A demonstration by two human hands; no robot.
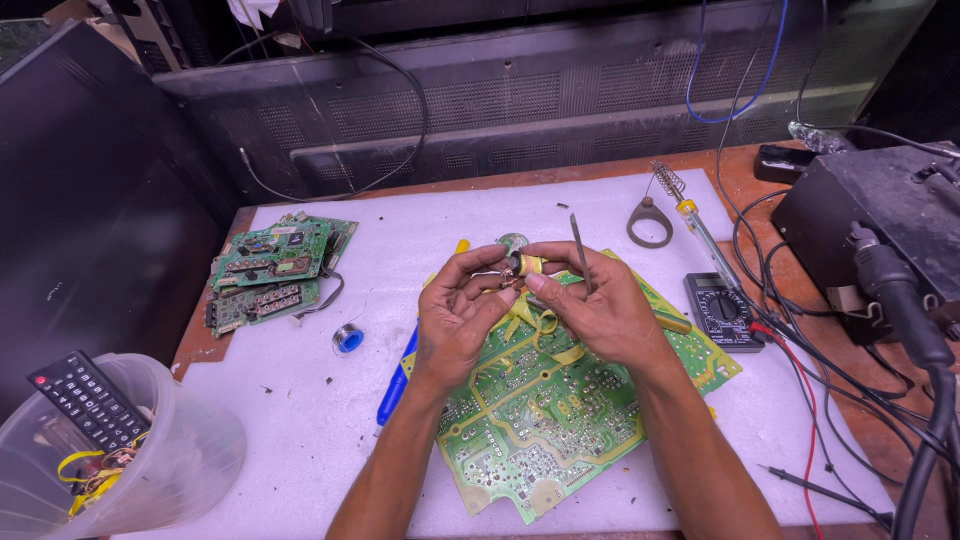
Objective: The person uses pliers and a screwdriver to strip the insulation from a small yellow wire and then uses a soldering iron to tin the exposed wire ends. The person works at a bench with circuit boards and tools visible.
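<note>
Yellow-taped coil part (527, 265) sits pinched between both hands, half hidden by fingers; left grip (455, 315) clamps it; right grip (600, 310) also holds tweezers (579, 245) above the green circuit board (540, 410).

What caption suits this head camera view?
Both hands, left hand and right hand, pinch a small yellow-taped coil above a green circuit board.

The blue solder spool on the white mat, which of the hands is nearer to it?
Left. The left hand is just right of the blue solder spool; the right hand lies farther right, beyond the left hand.
</note>
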